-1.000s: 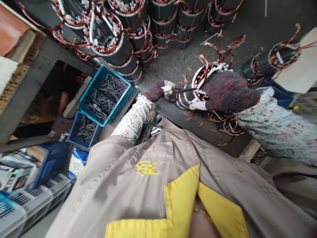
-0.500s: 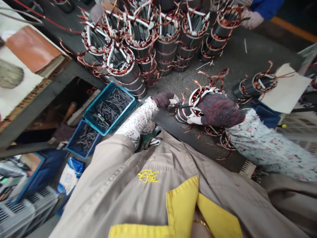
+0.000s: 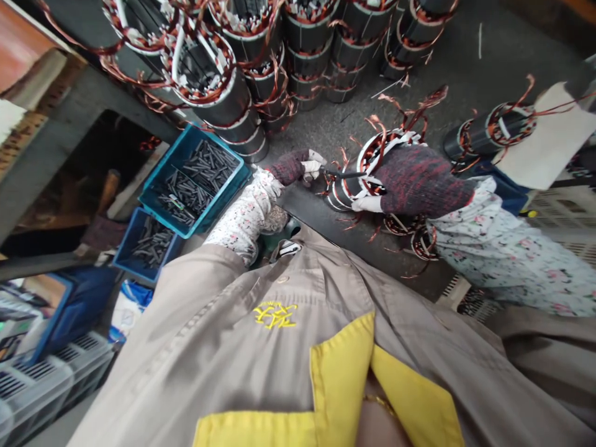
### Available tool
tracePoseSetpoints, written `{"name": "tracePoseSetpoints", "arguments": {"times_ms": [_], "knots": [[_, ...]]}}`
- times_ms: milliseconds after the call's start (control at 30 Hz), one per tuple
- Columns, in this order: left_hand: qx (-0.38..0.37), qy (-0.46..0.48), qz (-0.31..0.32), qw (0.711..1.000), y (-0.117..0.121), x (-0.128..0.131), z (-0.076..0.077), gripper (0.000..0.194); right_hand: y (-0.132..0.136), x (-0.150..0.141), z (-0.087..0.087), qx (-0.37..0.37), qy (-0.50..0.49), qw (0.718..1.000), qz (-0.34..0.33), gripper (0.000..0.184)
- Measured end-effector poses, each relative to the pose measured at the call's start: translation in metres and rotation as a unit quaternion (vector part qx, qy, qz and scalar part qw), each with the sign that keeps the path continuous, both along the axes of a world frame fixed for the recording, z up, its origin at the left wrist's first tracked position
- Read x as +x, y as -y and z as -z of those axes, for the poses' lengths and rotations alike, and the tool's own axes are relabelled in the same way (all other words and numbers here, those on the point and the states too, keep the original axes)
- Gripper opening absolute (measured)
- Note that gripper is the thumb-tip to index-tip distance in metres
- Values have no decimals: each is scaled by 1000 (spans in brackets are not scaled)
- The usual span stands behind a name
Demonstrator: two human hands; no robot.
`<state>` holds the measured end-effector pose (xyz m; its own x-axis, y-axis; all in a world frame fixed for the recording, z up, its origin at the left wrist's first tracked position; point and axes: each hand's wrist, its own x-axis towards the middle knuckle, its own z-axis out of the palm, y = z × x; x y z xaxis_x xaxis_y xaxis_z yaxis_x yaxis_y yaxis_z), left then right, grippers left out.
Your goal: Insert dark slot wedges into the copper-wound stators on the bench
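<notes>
A motor stator (image 3: 343, 191) with copper leads and white insulation lies tilted on the dark work surface. My right hand (image 3: 414, 180), in a dark red-flecked glove, is wrapped over its open end, thumb pressed on the near side. A thin black strip (image 3: 347, 175) points into that end. At the strip's left end my left hand (image 3: 303, 166), gloved with pale fingertips, is closed with its fingers pinched. The strip's far tip is hidden among the windings and my right fingers.
Stacked stators (image 3: 209, 87) stand along the far side. A teal bin (image 3: 151, 198) and a blue bin (image 3: 121, 257) hold many dark strips at left. Another stator (image 3: 484, 133) lies at right beside a pale sheet (image 3: 544, 143). A workbench (image 3: 112, 96) edges the left.
The view has shifted, so the stacks sit higher and the co-worker's hand is out of sight. My left fingers have drawn back slightly along the strip; my right hand still grips the stator.
</notes>
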<state>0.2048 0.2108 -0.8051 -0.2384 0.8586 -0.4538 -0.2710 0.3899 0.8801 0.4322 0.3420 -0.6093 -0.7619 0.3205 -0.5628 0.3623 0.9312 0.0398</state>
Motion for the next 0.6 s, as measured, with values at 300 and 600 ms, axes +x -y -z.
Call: {"name": "tracePoseSetpoints", "arguments": {"times_ms": [300, 600], "knots": [[37, 7, 40, 998, 2, -5, 8, 27, 8, -5, -14, -41, -22, 998, 33, 124], [48, -23, 116, 992, -14, -7, 0, 11, 5, 0, -12, -6, 2, 1000, -10, 123]]}}
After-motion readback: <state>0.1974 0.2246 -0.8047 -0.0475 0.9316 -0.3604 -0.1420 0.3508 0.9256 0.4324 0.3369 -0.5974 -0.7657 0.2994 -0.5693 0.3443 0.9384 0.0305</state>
